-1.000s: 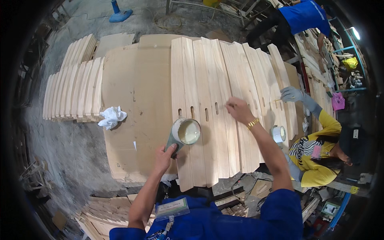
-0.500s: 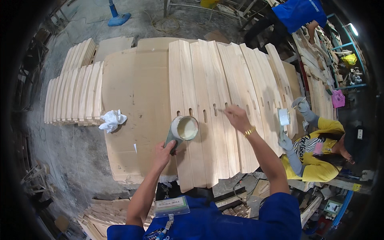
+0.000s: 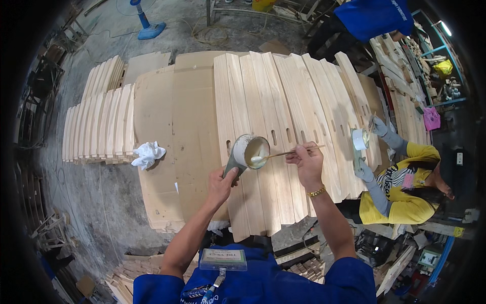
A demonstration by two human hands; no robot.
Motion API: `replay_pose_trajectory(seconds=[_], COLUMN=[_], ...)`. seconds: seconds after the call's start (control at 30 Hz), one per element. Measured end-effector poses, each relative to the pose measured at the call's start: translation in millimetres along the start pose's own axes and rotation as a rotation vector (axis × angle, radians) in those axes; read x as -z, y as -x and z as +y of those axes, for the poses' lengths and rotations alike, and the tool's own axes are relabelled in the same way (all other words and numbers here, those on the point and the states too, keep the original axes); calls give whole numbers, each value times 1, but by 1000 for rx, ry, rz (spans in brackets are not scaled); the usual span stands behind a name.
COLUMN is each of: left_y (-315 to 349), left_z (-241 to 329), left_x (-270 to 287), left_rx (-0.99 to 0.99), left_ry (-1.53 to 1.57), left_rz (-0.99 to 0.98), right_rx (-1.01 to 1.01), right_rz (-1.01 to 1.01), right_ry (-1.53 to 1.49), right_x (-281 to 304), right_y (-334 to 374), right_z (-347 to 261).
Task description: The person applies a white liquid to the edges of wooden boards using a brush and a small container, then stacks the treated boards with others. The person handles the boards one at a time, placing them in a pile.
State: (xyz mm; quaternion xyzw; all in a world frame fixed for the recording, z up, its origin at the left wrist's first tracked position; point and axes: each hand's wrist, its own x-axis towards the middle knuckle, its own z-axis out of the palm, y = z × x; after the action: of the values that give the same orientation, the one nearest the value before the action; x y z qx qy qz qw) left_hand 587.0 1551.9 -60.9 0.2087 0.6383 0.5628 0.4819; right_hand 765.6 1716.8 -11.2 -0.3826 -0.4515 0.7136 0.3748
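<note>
My left hand (image 3: 223, 183) is closed round the green handle of a cup (image 3: 245, 151), which is tilted and holds cream-coloured glue (image 3: 259, 156). Between the fingers of my right hand (image 3: 308, 164) is a thin wooden stick (image 3: 281, 154); its left end dips into the cup. Both hands are above a row of pale wooden slats (image 3: 263, 202) lying side by side. Short oval slots (image 3: 274, 137) are cut through the slats, in a line across them.
Brown cardboard (image 3: 195, 101) lies under the slats. A white cloth (image 3: 148, 155) rests near stacked slats (image 3: 98, 124) at left. To the right, a co-worker in yellow (image 3: 405, 197) holds another cup (image 3: 360, 139) and a stick. Another person in blue (image 3: 374, 20) stands at the far right.
My right hand has come away from the slots, bringing the stick's end into the cup. My left hand has moved the cup slightly right. The co-worker's raised hand has lowered toward the other cup.
</note>
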Motion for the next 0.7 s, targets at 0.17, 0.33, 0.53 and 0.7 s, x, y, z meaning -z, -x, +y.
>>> replay_pose_trajectory(seconds=[0.17,0.33,0.53,0.7], left_y=[2,-4,-16,-19], left_z=[-4,-5,-10,-15], left_x=[2,-9,-22,-24], left_rx=[31,50,122,125], left_ry=[92,116,101,195], left_rz=[-8,-18,10,4], right_rx=[-134,-174,206,365], right_rz=[-3,101,294,244], right_ry=[-410,-479,-168,397], right_x=[8,10,32,66], right_y=[10,14,-9,-48], right_z=[9,23,5,6])
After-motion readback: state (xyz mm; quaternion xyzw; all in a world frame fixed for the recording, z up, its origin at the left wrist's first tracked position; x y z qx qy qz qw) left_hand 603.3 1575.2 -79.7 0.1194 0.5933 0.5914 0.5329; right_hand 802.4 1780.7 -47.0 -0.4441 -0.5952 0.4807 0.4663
